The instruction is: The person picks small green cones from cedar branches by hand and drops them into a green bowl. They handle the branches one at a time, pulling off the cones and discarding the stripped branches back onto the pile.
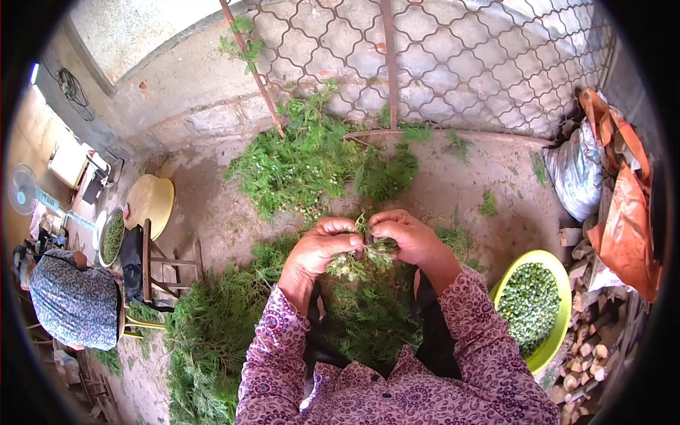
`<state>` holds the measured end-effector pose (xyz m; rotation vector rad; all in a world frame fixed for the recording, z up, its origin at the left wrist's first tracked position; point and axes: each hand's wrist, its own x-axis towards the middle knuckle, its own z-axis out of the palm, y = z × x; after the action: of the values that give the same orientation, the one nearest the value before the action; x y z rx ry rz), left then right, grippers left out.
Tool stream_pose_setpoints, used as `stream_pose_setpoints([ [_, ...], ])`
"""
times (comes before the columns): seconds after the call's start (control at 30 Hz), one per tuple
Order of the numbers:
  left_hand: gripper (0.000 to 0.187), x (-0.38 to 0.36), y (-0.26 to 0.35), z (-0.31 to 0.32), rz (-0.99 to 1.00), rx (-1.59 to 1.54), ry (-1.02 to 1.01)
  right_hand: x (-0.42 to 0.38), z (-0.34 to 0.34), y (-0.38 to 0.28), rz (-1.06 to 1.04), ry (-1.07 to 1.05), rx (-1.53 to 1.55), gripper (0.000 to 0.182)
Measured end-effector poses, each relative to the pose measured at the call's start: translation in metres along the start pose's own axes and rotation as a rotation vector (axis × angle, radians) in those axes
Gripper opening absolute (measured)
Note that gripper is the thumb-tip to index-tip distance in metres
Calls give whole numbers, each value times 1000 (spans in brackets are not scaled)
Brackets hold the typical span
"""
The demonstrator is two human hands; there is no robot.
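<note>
Between my two hands is a leafy green sprig (360,263) with pale green berry-like bits on it. My left hand (319,248) pinches it from one side, thumb and fingers closed. On the other side, my right hand (407,239) has its fingers closed on the same sprig near the top. Cut feathery branches (372,312) lie below my hands, between my knees. To my right stands a yellow-green basin (565,290) filled with small round green berries (528,308), apart from my right hand.
Piles of feathery branches lie ahead (297,159) and at left (212,340). A metal lattice (392,71) leans on the wall. Firewood (588,354) and sacks (574,173) line the right. Another person (74,297) sits left near a wooden chair (147,262) and a round yellow lid-like object (152,202).
</note>
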<state>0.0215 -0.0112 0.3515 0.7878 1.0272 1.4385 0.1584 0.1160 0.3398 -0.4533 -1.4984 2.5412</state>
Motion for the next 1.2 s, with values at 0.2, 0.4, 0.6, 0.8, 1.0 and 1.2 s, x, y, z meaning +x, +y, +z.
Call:
stream_pose_setpoints([
  [0.2,10,3,-6,-4,31,-92,119,1,-4,-7,40,-138,265,9],
  [0.4,6,6,-4,-9,117,-1,265,-1,-21,-13,-74,-118,389,15],
  [0.6,3,11,-11,-9,144,76,349,-2,-8,-14,-95,33,0,17],
  [0.8,5,16,-18,-6,170,65,340,5,-2,-1,-293,169,-655,11],
  [1.0,9,15,-12,4,85,86,348,1,-3,-3,-317,174,-672,13],
  [1.2,15,15,-15,-1,52,-35,257,-9,-6,-20,-52,66,-90,8],
])
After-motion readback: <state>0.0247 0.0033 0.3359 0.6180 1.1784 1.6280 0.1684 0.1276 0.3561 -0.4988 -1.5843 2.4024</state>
